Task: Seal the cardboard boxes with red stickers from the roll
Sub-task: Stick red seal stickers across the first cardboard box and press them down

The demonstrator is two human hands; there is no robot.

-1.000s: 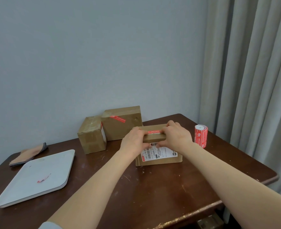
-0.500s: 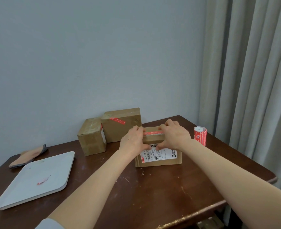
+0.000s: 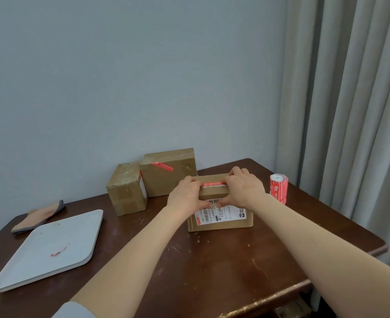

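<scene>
Head view is showing the left hand and right hand gripping the cardboard box on the bench, flanking its red sticker, the roll standing near.

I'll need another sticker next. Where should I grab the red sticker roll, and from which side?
Probably round its curved wall at mid-height. The red sticker roll stands upright on the table, apart from the box with nothing crowding it. Come in level from the box side, where the right hand is nearest, and wrap the grip round it.
</scene>
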